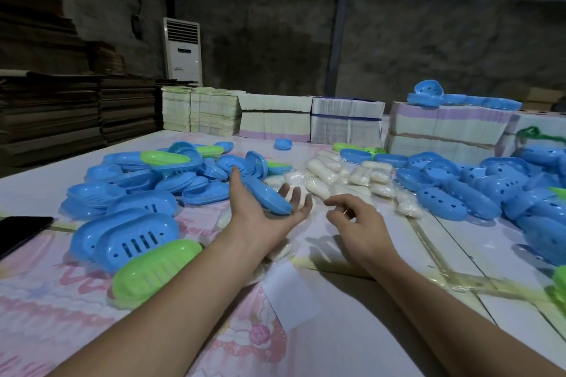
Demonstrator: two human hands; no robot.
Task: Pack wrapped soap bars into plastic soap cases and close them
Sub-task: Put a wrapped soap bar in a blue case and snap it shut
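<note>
The left hand [260,205] is turned palm up, its fingers [301,202] spread and nearly straight, and a closed blue soap case [269,196] lies loosely across the palm and fingers without being gripped. The thumb points up on the case's far side. Just to its right, the right hand [355,220] hovers palm down over the bench [352,315], fingers [335,200] loosely curled and relaxed, holding nothing.

Beyond both hands, a pile of wrapped soap bars [337,174] in clear film sits in the middle of the bench. To the left lies a heap of blue cases [147,184] with a few green ones, and nearest the left forearm a green case [153,272] rests against two blue ones. To the right is another heap of blue slotted trays [490,190]. A dark phone [21,229] lies at the left edge. Bundled stacks of flat cartons [275,119] line the far side.
</note>
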